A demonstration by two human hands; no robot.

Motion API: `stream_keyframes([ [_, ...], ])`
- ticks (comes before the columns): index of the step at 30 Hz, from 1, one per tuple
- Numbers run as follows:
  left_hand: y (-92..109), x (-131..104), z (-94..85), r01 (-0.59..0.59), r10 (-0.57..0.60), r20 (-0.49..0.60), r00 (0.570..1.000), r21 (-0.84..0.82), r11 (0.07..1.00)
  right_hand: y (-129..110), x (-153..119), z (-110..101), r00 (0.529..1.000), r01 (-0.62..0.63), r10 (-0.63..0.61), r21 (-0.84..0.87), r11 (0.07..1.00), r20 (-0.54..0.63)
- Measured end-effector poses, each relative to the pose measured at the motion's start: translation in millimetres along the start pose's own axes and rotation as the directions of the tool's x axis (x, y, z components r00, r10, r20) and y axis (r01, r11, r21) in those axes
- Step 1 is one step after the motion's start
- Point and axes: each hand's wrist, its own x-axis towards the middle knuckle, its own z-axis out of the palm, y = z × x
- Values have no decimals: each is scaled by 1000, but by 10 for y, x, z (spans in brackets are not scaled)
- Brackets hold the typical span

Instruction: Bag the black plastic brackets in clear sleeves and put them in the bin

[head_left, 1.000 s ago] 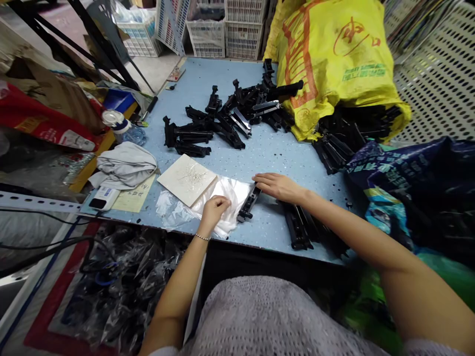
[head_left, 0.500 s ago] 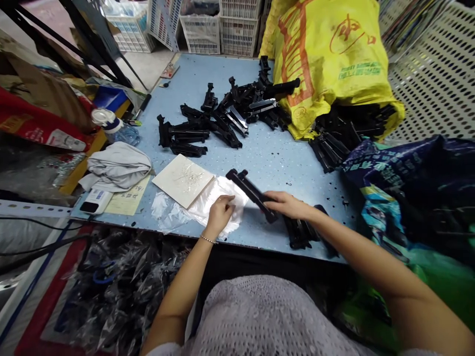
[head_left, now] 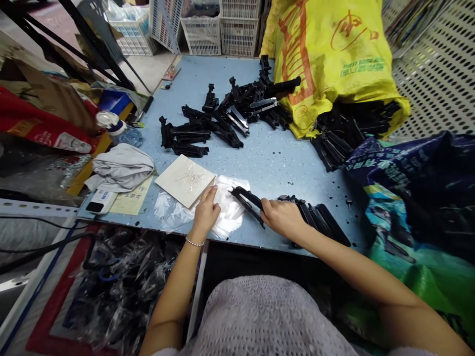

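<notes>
My right hand (head_left: 282,215) is closed around one end of a long black plastic bracket (head_left: 248,201). Its far end points left, over a stack of clear plastic bags (head_left: 230,217). At the bags' left side, close to the edge of a pale square board (head_left: 184,179), my left hand (head_left: 206,211) has its fingers bent and drawn together. Whatever they pinch, if anything, is too small to make out. Tiny pieces lie scattered on that board. Beneath and right of my right hand rests a row of black brackets (head_left: 322,223), partly covered by the arm.
Farther back on the blue table (head_left: 274,165) lies a heap of black brackets (head_left: 218,121). More spill from a yellow sack (head_left: 330,64). A grey cloth (head_left: 122,167), a small white device (head_left: 101,201) and a bottle (head_left: 124,131) stand left; a dark blue bag (head_left: 419,173) bulges at right.
My left hand has shifted left, from the bags toward the board's edge. The bracket in my right hand has turned over and moved slightly lower and to the right.
</notes>
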Motion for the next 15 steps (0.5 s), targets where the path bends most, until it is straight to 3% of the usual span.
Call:
stream_keyframes([
  [2,74,-39,-26,-72,71,32,997,34,997,-28,50,18,999,35,-32,80,996,-42],
  [5,289,-148,-41,-226,227,153,962,-24,974,-56,221,102,1000,-25,22,398,917,12],
  [8,525,-269,-57,-313,355,267,896,-187,931,-120,383,253,988,-153,85,691,706,132],
  [11,687,-387,-137,-301,380,309,872,-275,913,-295,350,348,989,-151,79,837,526,129],
  [13,750,-510,-279,-292,361,247,899,-276,916,-416,226,298,994,-61,-51,890,451,94],
  [15,755,-701,-525,-237,280,152,948,-248,939,-445,80,146,954,56,-294,926,374,60],
])
